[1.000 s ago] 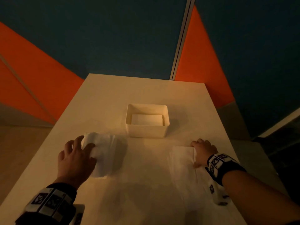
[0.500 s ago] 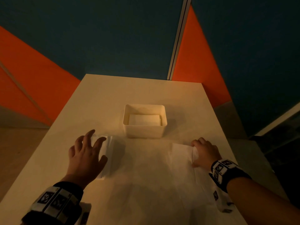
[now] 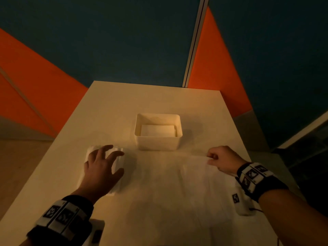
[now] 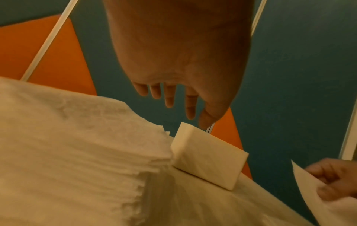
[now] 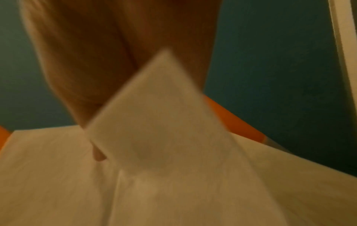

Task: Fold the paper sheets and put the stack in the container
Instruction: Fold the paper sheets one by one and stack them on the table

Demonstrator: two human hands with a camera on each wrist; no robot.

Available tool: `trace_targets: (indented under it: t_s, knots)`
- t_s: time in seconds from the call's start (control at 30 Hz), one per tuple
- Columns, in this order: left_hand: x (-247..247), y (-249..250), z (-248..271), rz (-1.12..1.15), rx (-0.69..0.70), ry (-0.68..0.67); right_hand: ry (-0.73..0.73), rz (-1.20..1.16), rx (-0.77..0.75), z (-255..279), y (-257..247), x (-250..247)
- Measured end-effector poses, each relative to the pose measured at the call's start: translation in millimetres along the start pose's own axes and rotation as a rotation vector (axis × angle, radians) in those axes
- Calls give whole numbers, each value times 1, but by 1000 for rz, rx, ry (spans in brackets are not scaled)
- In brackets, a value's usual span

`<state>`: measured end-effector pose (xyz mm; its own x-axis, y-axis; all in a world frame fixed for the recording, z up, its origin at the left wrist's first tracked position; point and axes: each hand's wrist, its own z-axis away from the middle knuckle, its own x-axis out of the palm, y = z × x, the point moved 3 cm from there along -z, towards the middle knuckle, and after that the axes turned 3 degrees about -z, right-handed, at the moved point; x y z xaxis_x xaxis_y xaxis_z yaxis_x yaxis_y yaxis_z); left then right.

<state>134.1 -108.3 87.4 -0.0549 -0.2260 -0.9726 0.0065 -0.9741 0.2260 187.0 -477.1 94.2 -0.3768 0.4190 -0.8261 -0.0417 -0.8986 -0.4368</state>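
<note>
A white container [image 3: 158,143] stands mid-table with folded paper [image 3: 157,130] lying in it. To its left lies a thick stack of white sheets [image 3: 117,164], also seen in the left wrist view as the stack [image 4: 77,145]. My left hand [image 3: 103,166] is spread over the stack with straight fingers [image 4: 169,97]; whether it touches I cannot tell. On the right a single sheet [image 3: 195,176] lies on the table. My right hand [image 3: 220,158] is curled and pinches its far right corner, which is lifted [image 5: 164,119].
The pale table [image 3: 150,100] ends at blue and orange wall panels [image 3: 124,41] behind. Its right edge runs close beside my right wrist. Bare tabletop lies between the stack and the single sheet.
My left hand slid forward from the stack's left edge to lie spread over it. My right hand went from flat on the sheet to curled, lifting its corner.
</note>
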Motion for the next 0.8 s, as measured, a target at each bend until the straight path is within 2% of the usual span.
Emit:
trace_targets:
  t_s: [0.07, 0.1, 0.17, 0.3, 0.43, 0.57, 0.67, 0.8]
  knots:
    - [-1, 7, -5, 179, 73, -34, -19, -164, -61, 6, -20, -15]
    - [-2, 13, -5, 314, 72, -103, -24, -252, -97, 10, -32, -21]
    - [-1, 28, -5, 572, 35, -327, -24, -467, -142, 16, -51, -29]
    - [7, 62, -4, 831, 69, -602, 51, -925, -156, 21, -72, -25]
    - [2, 82, -7, 1160, 106, -642, 32, -1221, -113, 23, -84, -8]
    - [-11, 83, -11, 1559, -5, -682, 15, -1339, -86, 27, -89, 5]
    - [-16, 81, -12, 1589, -2, -696, 10, -1330, -87, 26, -87, 12]
    - [-13, 77, -13, 1526, -10, -658, 2, -1196, -73, 27, -86, 16]
